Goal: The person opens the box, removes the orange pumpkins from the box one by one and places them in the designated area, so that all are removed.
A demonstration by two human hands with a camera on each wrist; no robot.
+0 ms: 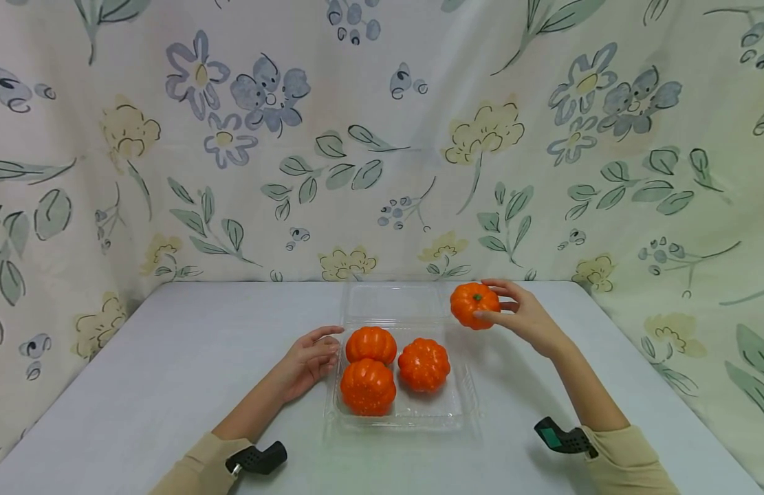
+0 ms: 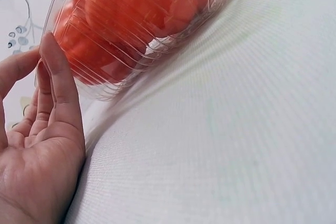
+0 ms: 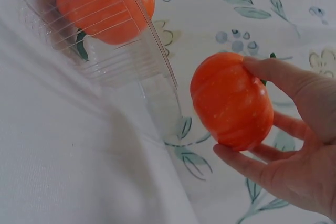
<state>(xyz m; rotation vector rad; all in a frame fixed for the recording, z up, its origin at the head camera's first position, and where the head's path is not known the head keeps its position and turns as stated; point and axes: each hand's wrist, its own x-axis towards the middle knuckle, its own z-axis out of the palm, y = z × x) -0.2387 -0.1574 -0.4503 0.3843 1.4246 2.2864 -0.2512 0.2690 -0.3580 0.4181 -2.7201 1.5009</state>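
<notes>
My right hand [image 1: 530,320] holds a small orange toy pumpkin [image 1: 474,306] with a green stem, thumb and fingertips around its sides. In the right wrist view, that pumpkin [image 3: 231,100] hangs beside the clear plastic container. Several more pumpkins sit inside: one at the back left [image 1: 372,344], one at the front left [image 1: 368,388] and one on the right [image 1: 423,365]. At the container's [image 1: 412,416] left side is my left hand [image 1: 307,361]. In the left wrist view, this hand [image 2: 44,145] has its fingertips against the clear wall, fingers fairly straight.
The container's clear lid [image 1: 394,301] lies folded open toward the back of the white table [image 1: 190,371]. Behind the table's far edge hangs a floral cloth [image 1: 357,206]. Black wrist-worn devices [image 1: 258,458] show at both sleeves.
</notes>
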